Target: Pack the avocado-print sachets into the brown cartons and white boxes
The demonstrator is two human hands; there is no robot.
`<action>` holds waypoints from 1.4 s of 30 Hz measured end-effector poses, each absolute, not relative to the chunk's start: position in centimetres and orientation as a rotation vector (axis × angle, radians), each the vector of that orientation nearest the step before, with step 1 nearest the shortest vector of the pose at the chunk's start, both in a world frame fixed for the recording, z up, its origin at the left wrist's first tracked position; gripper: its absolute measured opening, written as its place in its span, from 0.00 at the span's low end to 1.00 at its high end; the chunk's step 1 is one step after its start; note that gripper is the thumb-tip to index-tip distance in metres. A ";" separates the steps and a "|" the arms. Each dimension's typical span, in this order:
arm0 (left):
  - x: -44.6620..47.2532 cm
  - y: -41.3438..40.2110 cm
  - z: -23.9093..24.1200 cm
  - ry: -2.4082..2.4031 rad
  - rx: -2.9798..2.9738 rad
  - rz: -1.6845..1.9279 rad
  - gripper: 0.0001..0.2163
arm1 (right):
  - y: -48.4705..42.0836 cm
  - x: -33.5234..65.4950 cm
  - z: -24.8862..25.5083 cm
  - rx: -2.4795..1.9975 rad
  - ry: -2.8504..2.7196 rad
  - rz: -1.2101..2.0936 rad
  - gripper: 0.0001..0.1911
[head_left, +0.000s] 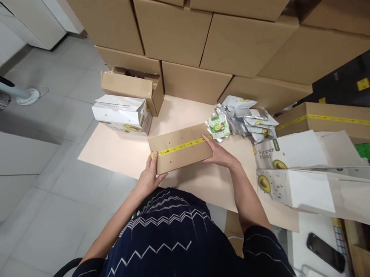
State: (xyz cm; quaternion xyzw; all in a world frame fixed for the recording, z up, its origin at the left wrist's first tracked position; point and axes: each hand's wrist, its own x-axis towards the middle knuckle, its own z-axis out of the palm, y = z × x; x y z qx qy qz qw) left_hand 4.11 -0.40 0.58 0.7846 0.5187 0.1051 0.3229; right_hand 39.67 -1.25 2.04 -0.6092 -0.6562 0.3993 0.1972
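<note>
A brown cardboard box (183, 155) with a strip of yellow printed tape along its top is held between my two hands, tilted above the table (123, 150). My left hand (150, 178) grips its near left end, thumb at the end of the tape. My right hand (219, 152) is closed around the right end, fingers on the tape and the side. Just beyond that hand lies a pile of silver pouches (253, 120), with a green-printed pouch (218, 127) at its left edge.
Large cartons (171, 30) are stacked along the back. At the left stand a white printed box (119, 115) and an opened brown box (128, 84). Flattened white cartons (305, 190) and a taped brown box (340, 114) are at the right, above a phone (326, 252).
</note>
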 end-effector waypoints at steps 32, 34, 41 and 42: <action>-14.1 14.8 4.7 2.087 1.978 -0.122 0.47 | 5.8 13.6 2.5 -1.804 -1.858 1.032 0.54; -13.4 14.6 5.1 2.119 2.028 -0.146 0.44 | 5.8 13.5 2.7 -1.823 -1.847 1.030 0.54; -6.4 11.2 5.3 1.832 2.359 -0.273 0.45 | 6.4 13.6 3.0 -1.826 -1.846 1.079 0.56; -5.5 10.7 5.3 1.792 2.376 -0.275 0.46 | 6.2 14.1 3.3 -1.784 -1.870 1.113 0.55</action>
